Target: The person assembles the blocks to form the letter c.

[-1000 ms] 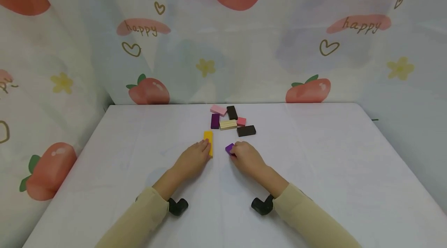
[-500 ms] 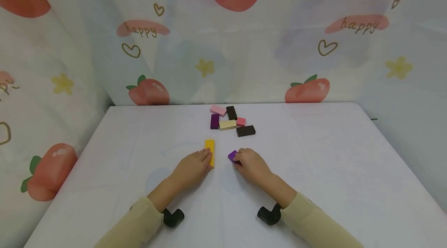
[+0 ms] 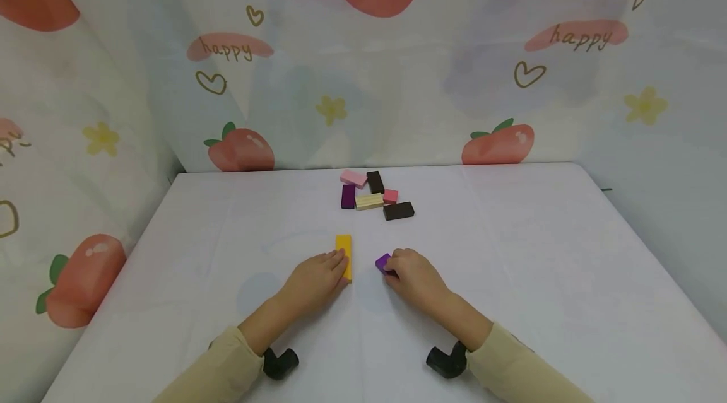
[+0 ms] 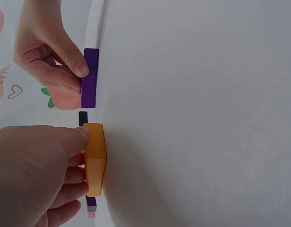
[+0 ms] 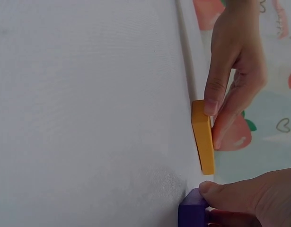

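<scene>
In the head view my left hand (image 3: 315,280) holds a long yellow block (image 3: 344,242) that lies on the white table, with the thumb at its near end. The left wrist view shows the thumb and fingers along this yellow block (image 4: 94,158). My right hand (image 3: 419,280) pinches a purple block (image 3: 382,262) between thumb and fingers, a short way to the right. In the left wrist view the purple block (image 4: 90,90) shows the right thumb on its face. A gap separates the two blocks. Part of each block is hidden by fingers.
Farther back on the table (image 3: 511,251) lies a loose cluster: a light pink block (image 3: 353,178), a dark purple block (image 3: 348,197), a cream ridged block (image 3: 369,202), a small coral block (image 3: 390,196) and two dark brown blocks, one the nearer dark brown block (image 3: 399,210). A patterned curtain (image 3: 392,94) hangs behind.
Both hands have drawn nearer to the person and slightly right, bringing the yellow and purple blocks along, away from the cluster. The cluster's blocks stay in place.
</scene>
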Tool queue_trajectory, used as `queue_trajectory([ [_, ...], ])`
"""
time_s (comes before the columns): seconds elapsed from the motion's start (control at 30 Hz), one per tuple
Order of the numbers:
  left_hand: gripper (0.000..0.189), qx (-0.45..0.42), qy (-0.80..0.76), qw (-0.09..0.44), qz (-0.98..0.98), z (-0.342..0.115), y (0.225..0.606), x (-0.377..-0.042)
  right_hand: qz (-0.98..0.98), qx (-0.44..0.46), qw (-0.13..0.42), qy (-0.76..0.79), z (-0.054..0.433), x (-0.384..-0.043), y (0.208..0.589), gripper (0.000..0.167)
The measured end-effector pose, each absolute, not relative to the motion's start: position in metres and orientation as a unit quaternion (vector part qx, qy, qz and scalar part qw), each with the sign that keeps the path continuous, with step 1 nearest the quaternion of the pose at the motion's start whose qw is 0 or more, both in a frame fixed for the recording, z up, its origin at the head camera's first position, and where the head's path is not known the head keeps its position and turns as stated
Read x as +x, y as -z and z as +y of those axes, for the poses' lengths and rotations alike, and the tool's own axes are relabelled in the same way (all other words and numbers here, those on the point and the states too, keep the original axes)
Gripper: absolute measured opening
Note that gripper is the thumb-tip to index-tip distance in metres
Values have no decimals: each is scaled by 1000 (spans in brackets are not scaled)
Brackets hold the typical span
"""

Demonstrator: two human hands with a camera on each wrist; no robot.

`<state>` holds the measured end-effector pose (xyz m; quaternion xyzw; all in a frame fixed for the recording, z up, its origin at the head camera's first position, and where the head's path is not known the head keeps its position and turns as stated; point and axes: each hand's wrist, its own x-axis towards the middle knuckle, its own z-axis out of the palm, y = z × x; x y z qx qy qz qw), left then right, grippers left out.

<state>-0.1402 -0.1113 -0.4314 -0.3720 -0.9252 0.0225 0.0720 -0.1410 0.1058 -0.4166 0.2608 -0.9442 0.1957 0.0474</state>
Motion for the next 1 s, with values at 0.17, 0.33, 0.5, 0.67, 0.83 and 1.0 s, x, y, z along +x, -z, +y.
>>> queue_trajectory([
  [0.17, 42, -371, -29, 70, -926, -110, 429, -137, -942, 262, 56, -203, 108, -137, 418, 11],
  [0.33, 43, -377, -39, 70, -923, -110, 427, -132, -940, 270, 61, -200, 110, -131, 417, 11],
  [0.5, 43, -380, -50, 67, -921, -108, 426, -127, -939, 275, 65, -199, 111, -125, 416, 11],
  [0.67, 43, -377, -59, 66, -922, -105, 424, -124, -938, 279, 71, -195, 112, -121, 416, 11],
  [0.83, 43, -371, -67, 61, -924, -103, 424, -120, -937, 286, 74, -188, 113, -118, 415, 10],
  [1.0, 44, -363, -63, 59, -928, -102, 425, -117, -934, 295, 75, -186, 115, -115, 415, 9],
])
